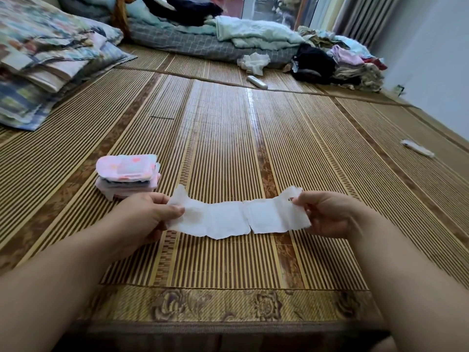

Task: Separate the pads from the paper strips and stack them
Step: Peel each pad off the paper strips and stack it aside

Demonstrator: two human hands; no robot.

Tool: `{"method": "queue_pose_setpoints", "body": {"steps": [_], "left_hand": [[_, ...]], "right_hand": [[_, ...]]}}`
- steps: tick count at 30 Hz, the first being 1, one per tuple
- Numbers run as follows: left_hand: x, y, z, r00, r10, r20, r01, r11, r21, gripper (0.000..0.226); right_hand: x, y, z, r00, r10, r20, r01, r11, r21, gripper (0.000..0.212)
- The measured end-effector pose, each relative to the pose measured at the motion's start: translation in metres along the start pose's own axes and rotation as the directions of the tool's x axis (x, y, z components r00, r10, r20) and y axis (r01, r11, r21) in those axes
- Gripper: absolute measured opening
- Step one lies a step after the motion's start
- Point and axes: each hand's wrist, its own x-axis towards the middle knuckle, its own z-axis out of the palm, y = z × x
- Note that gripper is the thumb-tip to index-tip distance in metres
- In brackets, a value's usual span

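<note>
A long white pad (238, 217) is stretched flat between my two hands just above the bamboo mat (228, 138). My left hand (149, 214) pinches its left end and my right hand (327, 214) pinches its right end. A crease or tear runs across the pad near its middle. To the left, beside my left hand, stands a stack of pink wrapped pads (128, 175) on the mat. I cannot tell whether a paper strip is on the pad's hidden side.
Folded patterned bedding (50, 59) lies at the far left. Blankets and heaped clothes (342, 62) line the far edge. A crumpled white tissue (253, 60), a white tube (256, 82) and a small white wrapper (417, 148) lie on the mat.
</note>
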Motion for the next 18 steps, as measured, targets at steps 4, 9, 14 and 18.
{"method": "queue_pose_setpoints", "body": {"steps": [4,9,14,18], "left_hand": [[0.001,-0.001,-0.001,1.0,0.004,0.01,-0.004,1.0,-0.017,0.015],[0.002,-0.002,-0.001,1.0,0.02,0.011,-0.019,1.0,-0.018,0.013],[0.002,-0.002,-0.001,1.0,0.03,0.0,-0.03,1.0,-0.005,0.018],[-0.001,0.0,0.0,0.999,0.031,-0.013,-0.031,1.0,0.002,0.02]], "right_hand": [[0.0,0.002,0.002,0.999,-0.037,-0.01,0.037,0.999,0.009,0.049],[0.0,-0.002,0.0,0.987,-0.092,-0.128,0.093,0.996,-0.005,0.035],[-0.002,-0.003,0.004,0.874,-0.305,-0.378,0.26,0.951,-0.166,0.03],[-0.004,0.0,0.023,0.846,-0.437,-0.307,0.356,0.89,-0.284,0.023]]}}
